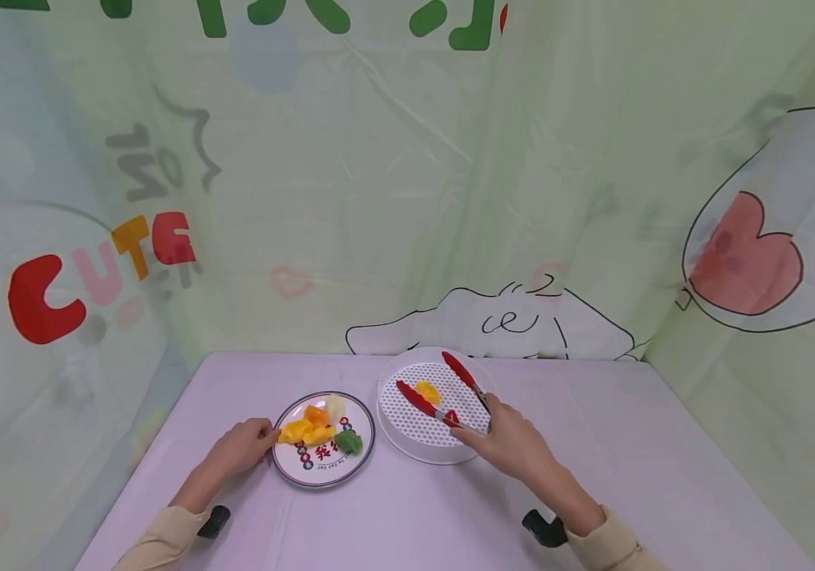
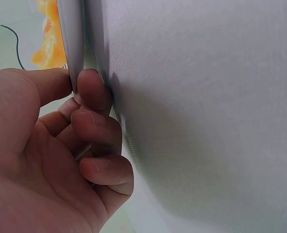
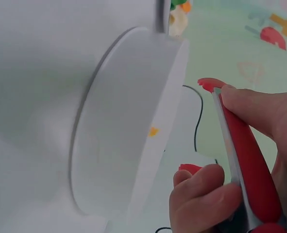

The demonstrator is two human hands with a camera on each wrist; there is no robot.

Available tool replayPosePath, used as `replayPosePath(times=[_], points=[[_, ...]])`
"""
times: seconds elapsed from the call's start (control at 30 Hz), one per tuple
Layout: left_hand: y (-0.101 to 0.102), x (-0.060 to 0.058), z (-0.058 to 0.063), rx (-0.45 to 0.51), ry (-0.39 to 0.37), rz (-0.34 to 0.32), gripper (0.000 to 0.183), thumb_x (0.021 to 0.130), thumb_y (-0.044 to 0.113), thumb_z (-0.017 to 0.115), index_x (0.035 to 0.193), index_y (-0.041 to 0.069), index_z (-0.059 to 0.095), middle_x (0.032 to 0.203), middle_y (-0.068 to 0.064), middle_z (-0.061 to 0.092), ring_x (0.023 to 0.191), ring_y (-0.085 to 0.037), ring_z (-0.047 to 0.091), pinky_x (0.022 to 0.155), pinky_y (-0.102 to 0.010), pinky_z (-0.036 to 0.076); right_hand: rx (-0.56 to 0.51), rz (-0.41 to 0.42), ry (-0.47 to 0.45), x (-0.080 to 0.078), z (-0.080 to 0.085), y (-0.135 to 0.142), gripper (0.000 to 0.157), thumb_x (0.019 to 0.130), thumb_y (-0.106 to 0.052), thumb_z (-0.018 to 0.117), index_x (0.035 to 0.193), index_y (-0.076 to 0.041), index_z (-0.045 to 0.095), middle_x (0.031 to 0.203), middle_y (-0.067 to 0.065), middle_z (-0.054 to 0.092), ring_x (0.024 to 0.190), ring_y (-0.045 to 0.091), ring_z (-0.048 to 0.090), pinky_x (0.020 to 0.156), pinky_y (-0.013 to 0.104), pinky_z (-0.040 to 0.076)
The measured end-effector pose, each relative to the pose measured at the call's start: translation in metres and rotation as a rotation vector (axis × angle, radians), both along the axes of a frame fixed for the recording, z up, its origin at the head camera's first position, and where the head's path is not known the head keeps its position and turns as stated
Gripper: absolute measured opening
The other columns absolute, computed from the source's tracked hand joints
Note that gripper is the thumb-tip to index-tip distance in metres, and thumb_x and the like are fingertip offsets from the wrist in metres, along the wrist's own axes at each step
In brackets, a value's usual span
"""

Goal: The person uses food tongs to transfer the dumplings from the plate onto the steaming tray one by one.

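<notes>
The yellow piece point(image 1: 429, 392) lies alone on the perforated face of the white round sieve point(image 1: 436, 455). It appears light, soft and possibly slippery; take hold across its sides with even, light pressure, as hard squeezing may dent it or make it slip out. The red-tipped tongs point(image 1: 418, 400) hang above the face, tips spread on either side of the piece in the head view and not touching it. The right hand point(image 1: 514, 440) has its grip closed on the tong arms. The tongs are probably springy; mid-arm is a suitable hold. To the left, the left hand point(image 1: 242, 448) pinches the rim of the plate point(image 1: 336, 473), which carries yellow, orange, pale and green pieces. The plate is likely stiff; hold it level by the rim. Sieve and plate rest on the worktop point(image 1: 393, 523)
</notes>
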State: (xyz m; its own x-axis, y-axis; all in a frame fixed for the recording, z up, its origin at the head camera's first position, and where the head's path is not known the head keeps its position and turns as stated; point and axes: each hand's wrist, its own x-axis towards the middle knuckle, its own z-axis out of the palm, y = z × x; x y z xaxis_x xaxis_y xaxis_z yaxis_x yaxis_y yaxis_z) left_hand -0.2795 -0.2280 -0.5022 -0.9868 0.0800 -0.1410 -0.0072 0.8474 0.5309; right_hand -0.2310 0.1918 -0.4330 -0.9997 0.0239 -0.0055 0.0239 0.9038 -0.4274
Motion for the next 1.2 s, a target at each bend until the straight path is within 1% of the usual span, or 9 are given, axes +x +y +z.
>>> replayPosePath(times=[0.13, 0.2, 0.3, 0.43, 0.57, 0.73, 0.9, 1.1, 1.2], points=[[0.0, 0.0, 0.001, 0.0, -0.004, 0.003, 0.019, 0.1, 0.023, 0.06, 0.088, 0.008, 0.06, 0.071, -0.004, 0.055, 0.066, -0.017, 0.05, 0.061, -0.028, 0.042, -0.01, 0.015, 0.026, 0.004, 0.002, -0.009, 0.104, 0.077, -0.066, 0.074, 0.147, 0.003, 0.039, 0.123, 0.018, 0.064, 0.097, 0.025, 0.063, 0.076, 0.039, 0.06], [0.001, 0.0, 0.001, 0.001, -0.006, 0.007, 0.019, 0.1, 0.023, 0.06, 0.089, 0.008, 0.061, 0.071, -0.004, 0.055, 0.066, -0.017, 0.05, 0.061, -0.027, 0.042, -0.022, 0.025, 0.035, 0.008, 0.003, -0.015, 0.103, 0.077, -0.064, 0.075, 0.148, 0.002, 0.04, 0.125, 0.017, 0.063, 0.097, 0.024, 0.062, 0.077, 0.037, 0.059], [0.002, 0.0, 0.001, 0.003, -0.009, 0.009, 0.019, 0.1, 0.023, 0.06, 0.09, 0.007, 0.061, 0.072, -0.004, 0.055, 0.067, -0.017, 0.05, 0.061, -0.027, 0.042, -0.037, 0.038, 0.044, 0.013, 0.005, -0.025, 0.102, 0.077, -0.062, 0.077, 0.148, 0.001, 0.04, 0.132, 0.017, 0.061, 0.102, 0.024, 0.062, 0.081, 0.039, 0.06], [0.002, 0.001, 0.002, 0.005, -0.01, 0.005, 0.019, 0.1, 0.023, 0.06, 0.089, 0.008, 0.061, 0.071, -0.004, 0.055, 0.066, -0.017, 0.05, 0.061, -0.027, 0.042, -0.078, 0.049, 0.026, 0.02, 0.008, -0.038, 0.099, 0.076, -0.057, 0.08, 0.148, 0.0, 0.042, 0.116, 0.012, 0.065, 0.089, 0.019, 0.059, 0.07, 0.032, 0.059], [0.002, 0.001, 0.002, 0.008, -0.018, 0.013, 0.018, 0.1, 0.023, 0.06, 0.089, 0.008, 0.061, 0.071, -0.004, 0.056, 0.066, -0.017, 0.05, 0.061, -0.027, 0.042, -0.112, 0.083, 0.003, 0.027, 0.007, -0.049, 0.1, 0.074, -0.056, 0.082, 0.147, 0.0, 0.043, 0.097, 0.008, 0.061, 0.078, 0.015, 0.053, 0.058, 0.023, 0.05], [0.001, 0.0, 0.0, 0.012, -0.016, 0.011, 0.018, 0.1, 0.023, 0.059, 0.089, 0.008, 0.061, 0.071, -0.003, 0.056, 0.066, -0.017, 0.05, 0.061, -0.027, 0.042, -0.105, 0.168, -0.02, 0.036, -0.002, -0.062, 0.099, 0.075, -0.06, 0.079, 0.146, 0.0, 0.044, 0.094, 0.006, 0.06, 0.077, 0.015, 0.052, 0.058, 0.024, 0.047], [0.001, 0.0, 0.0, 0.018, -0.003, -0.005, 0.019, 0.1, 0.022, 0.059, 0.088, 0.008, 0.06, 0.07, -0.003, 0.055, 0.066, -0.017, 0.05, 0.061, -0.028, 0.041, -0.107, 0.23, -0.067, 0.04, -0.014, -0.072, 0.092, 0.076, -0.059, 0.079, 0.143, -0.003, 0.048, 0.09, 0.005, 0.06, 0.074, 0.015, 0.051, 0.057, 0.026, 0.046], [0.0, 0.0, 0.0, 0.018, -0.01, -0.001, 0.019, 0.1, 0.022, 0.059, 0.088, 0.008, 0.06, 0.071, -0.004, 0.055, 0.066, -0.017, 0.05, 0.062, -0.028, 0.042, -0.109, 0.26, -0.089, 0.04, -0.025, -0.079, 0.081, 0.077, -0.054, 0.08, 0.138, -0.008, 0.054, 0.086, 0.002, 0.058, 0.071, 0.014, 0.05, 0.055, 0.026, 0.044], [0.0, 0.0, 0.001, 0.017, -0.016, 0.006, 0.019, 0.101, 0.022, 0.059, 0.088, 0.008, 0.06, 0.071, -0.004, 0.055, 0.066, -0.017, 0.05, 0.062, -0.028, 0.042, -0.099, 0.262, -0.085, 0.039, -0.031, -0.082, 0.072, 0.077, -0.053, 0.08, 0.131, -0.011, 0.058, 0.081, -0.001, 0.056, 0.068, 0.013, 0.049, 0.054, 0.025, 0.042]])
